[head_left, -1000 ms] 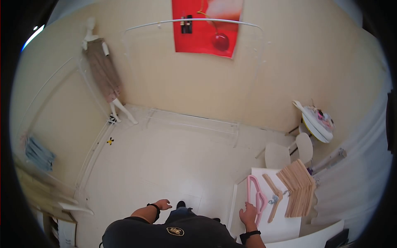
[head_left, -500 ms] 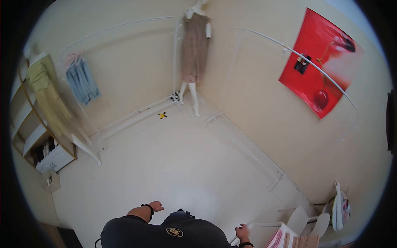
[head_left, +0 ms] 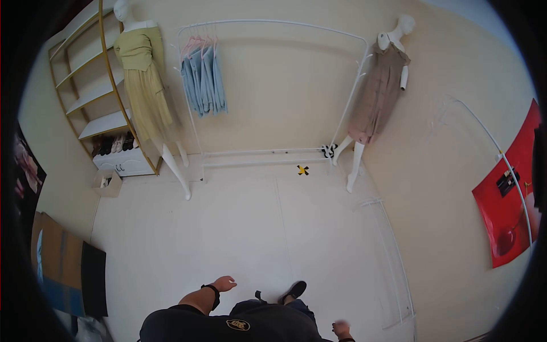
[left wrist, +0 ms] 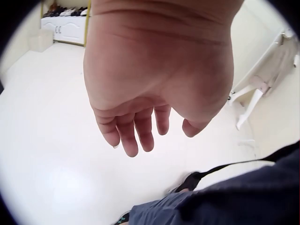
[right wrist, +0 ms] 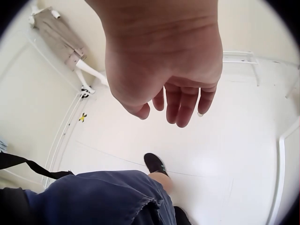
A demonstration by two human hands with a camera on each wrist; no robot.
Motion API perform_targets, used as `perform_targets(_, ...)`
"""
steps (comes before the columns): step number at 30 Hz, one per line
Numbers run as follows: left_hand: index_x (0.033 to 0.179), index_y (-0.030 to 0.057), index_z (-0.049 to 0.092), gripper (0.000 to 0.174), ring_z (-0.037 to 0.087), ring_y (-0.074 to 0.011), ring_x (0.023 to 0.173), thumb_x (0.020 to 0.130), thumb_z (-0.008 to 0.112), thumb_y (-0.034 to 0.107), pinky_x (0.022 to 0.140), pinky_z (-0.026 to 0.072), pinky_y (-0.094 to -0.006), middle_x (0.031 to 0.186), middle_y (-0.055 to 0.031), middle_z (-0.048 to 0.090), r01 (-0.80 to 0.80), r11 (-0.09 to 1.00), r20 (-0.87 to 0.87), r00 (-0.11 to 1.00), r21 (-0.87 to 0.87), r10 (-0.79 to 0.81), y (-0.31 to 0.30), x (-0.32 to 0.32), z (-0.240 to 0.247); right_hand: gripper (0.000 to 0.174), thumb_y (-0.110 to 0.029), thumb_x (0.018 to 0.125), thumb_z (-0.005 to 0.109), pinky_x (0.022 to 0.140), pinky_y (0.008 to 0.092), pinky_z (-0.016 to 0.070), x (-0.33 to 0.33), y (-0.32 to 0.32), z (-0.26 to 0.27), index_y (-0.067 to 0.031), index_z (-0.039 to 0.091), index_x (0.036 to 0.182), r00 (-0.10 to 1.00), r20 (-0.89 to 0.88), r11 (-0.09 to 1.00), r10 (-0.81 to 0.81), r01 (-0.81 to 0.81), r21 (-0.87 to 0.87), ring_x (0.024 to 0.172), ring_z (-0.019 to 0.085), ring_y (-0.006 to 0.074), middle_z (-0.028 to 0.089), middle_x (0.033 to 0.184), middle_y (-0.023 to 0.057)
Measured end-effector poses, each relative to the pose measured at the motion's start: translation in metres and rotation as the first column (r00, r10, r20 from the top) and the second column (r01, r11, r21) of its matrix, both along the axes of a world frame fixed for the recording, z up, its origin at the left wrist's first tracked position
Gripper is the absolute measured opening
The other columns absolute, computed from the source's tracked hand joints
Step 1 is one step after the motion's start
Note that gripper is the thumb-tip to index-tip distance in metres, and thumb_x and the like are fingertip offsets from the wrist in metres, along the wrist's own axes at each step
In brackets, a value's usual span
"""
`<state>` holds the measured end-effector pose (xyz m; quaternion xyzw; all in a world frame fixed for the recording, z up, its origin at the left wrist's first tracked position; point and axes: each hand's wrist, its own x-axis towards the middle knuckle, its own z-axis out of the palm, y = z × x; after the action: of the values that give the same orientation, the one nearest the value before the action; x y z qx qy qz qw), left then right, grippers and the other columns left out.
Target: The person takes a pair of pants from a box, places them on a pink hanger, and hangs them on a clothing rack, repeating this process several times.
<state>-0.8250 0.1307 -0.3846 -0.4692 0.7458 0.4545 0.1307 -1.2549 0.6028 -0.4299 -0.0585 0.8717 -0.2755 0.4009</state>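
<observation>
My left hand (left wrist: pixel 159 79) hangs over the pale floor with its fingers loosely bent and nothing in them. In the head view the same left hand (head_left: pixel 223 283) is in front of my body, left of centre. My right hand (right wrist: pixel 168 70) also hangs loose and holds nothing; the head view has this right hand (head_left: pixel 341 329) low at my right side. Ahead, against the wall, stands a white clothes rack (head_left: pixel 273 21). Several light blue denim garments (head_left: pixel 204 85) hang on pink hangers (head_left: pixel 199 43) at its left end.
Left of the rack is a mannequin in a yellow-green dress (head_left: pixel 145 85), beside a gold-framed shelf (head_left: pixel 102 125). Right of it stands a mannequin in a brown dress (head_left: pixel 376 97). A second rack (head_left: pixel 490 125) lines the right wall near a red poster (head_left: pixel 504 228). Cardboard (head_left: pixel 60 251) leans at left.
The view has turned left, from the poster wall to the rack with the denim. The table with pink and wooden hangers has left the head view. My right hand has come away from those hangers.
</observation>
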Motion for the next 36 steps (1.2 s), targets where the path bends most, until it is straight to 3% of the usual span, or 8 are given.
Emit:
perform_targets(4,0.096,0.0017,0.068,0.045,0.061,-0.0324,0.096,0.080,0.055,0.042,0.086,0.0470,-0.0401,0.097,-0.0183,0.066,0.061,0.960,0.190,0.975,0.274,-0.116,0.032,0.055,-0.020,0.026,-0.010,0.076,0.063,0.058,0.0343,0.0545,-0.052,-0.132,0.045,0.0080,0.060,0.094,0.985,-0.001,0.984,0.174,-0.174,0.033,0.063,0.065,0.0238,0.065,0.077,0.0143)
perform_targets(8,0.121,0.0081,0.057,0.052,0.065,-0.0238,0.091,0.087,0.050,0.047,0.076,0.0501,-0.0418,0.117,-0.0109,0.062,-0.442,0.738,0.501,0.850,0.511,0.162,0.027,0.057,-0.018,0.023,-0.011,0.076,0.063,0.058,0.0349,0.0548,-0.107,-0.208,0.022,0.0078,0.062,0.089,0.967,0.069,0.967,0.245,-0.249,0.048,0.063,0.064,0.0244,0.065,0.077,0.0142)
perform_targets(12,0.117,0.0043,0.058,0.048,0.065,-0.0212,0.088,0.086,0.054,0.041,0.074,0.0520,-0.0384,0.108,-0.0122,0.064,-0.261,0.866,0.358,0.928,0.426,0.103,-0.052,0.002,0.005,0.020,-0.010,0.077,0.063,0.055,0.0367,0.0545,-0.170,-0.265,-0.012,0.0075,0.063,0.085,0.947,0.179,0.958,0.267,-0.281,0.053,0.063,0.064,0.0254,0.064,0.074,0.0151)
perform_targets(17,0.105,-0.0002,0.062,0.041,0.066,-0.0218,0.078,0.081,0.061,0.034,0.075,0.0518,-0.0335,0.091,-0.0139,0.067,-0.705,0.674,-0.106,0.669,0.222,0.735,-0.113,-0.073,0.047,0.020,-0.012,0.077,0.063,0.055,0.0362,0.0538,-0.242,-0.388,0.018,0.0066,0.062,0.084,0.909,0.079,0.911,0.410,-0.413,0.020,0.062,0.063,0.0235,0.063,0.073,0.0142)
perform_targets(22,0.110,-0.0007,0.059,0.041,0.066,-0.0186,0.078,0.083,0.062,0.030,0.071,0.0521,-0.0327,0.086,-0.0125,0.068,-0.539,0.842,0.092,0.840,0.038,0.534,-0.110,-0.087,0.033,0.030,-0.015,0.076,0.063,0.057,0.0330,0.0529,-0.280,-0.532,0.056,0.0060,0.059,0.096,0.840,-0.093,0.838,0.534,-0.541,-0.069,0.064,0.064,0.0223,0.065,0.076,0.0137)
perform_targets(26,0.094,0.0037,0.067,0.042,0.065,-0.0264,0.079,0.083,0.056,0.042,0.075,0.0496,-0.0365,0.088,-0.0125,0.067,-0.410,0.841,0.177,0.912,0.354,0.370,-0.089,-0.079,0.008,0.031,-0.016,0.076,0.063,0.059,0.0334,0.0529,-0.278,-0.611,0.051,0.0050,0.059,0.099,0.825,-0.085,0.815,0.559,-0.565,-0.127,0.064,0.065,0.0218,0.065,0.078,0.0141)
perform_targets(32,0.095,0.0029,0.066,0.042,0.065,-0.0227,0.072,0.090,0.048,0.040,0.066,0.0503,-0.0351,0.086,-0.0129,0.068,-0.144,0.943,0.012,0.989,0.300,0.147,-0.133,-0.078,-0.019,0.038,-0.030,0.074,0.064,0.078,0.0383,0.0516,-0.254,-0.704,0.048,0.0003,0.065,0.097,0.448,-0.296,0.495,0.843,-0.863,0.103,0.085,0.064,0.0296,0.066,0.091,0.0182)
perform_targets(36,0.097,0.0021,0.066,0.045,0.066,-0.0239,0.076,0.087,0.051,0.043,0.070,0.0504,-0.0381,0.088,-0.0130,0.068,-0.323,0.888,0.072,0.946,0.327,0.317,-0.235,-0.079,-0.072,0.040,-0.035,0.075,0.062,0.089,0.0395,0.0466,-0.236,-0.795,0.075,-0.0044,0.065,0.101,0.351,-0.222,0.390,0.910,-0.905,0.169,0.101,0.058,0.0332,0.064,0.104,0.0185)
